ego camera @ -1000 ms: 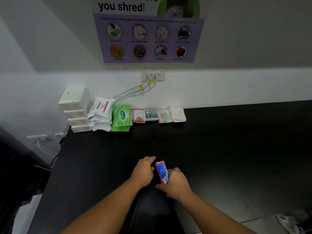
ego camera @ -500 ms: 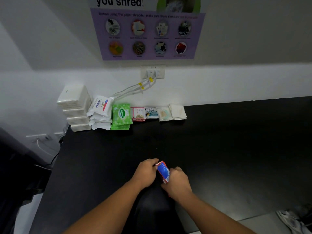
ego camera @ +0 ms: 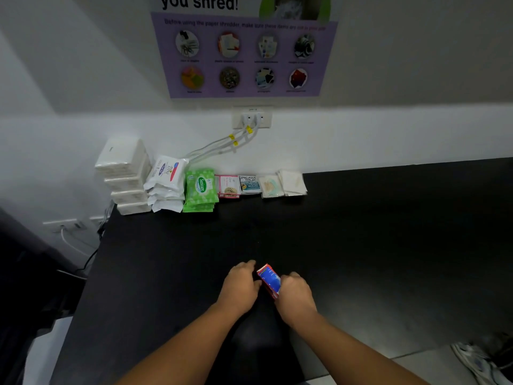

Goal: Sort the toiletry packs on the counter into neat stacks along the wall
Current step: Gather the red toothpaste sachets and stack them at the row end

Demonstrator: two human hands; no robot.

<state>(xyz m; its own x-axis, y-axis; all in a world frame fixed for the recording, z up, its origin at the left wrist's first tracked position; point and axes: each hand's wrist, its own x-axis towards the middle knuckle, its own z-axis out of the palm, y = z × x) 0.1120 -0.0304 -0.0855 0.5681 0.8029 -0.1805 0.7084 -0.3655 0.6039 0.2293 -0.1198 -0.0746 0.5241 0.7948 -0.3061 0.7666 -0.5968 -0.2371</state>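
I see the right hand (ego camera: 295, 297) with its fingers curled tight around a small red and blue shiny pack (ego camera: 269, 279), tipped up just over the black bench (ego camera: 361, 245), well in front of the stack of green plastic wipe packs (ego camera: 200, 190) by the white wall (ego camera: 388, 134). The left hand (ego camera: 241, 286) sits right next to that pack with bent fingers, and I cannot tell if it grips it. Left of the green stack stand piles of white wipe packs (ego camera: 166, 182) and white tissue packs (ego camera: 125, 176), and right of it lies a row of small flat packets (ego camera: 249, 184).
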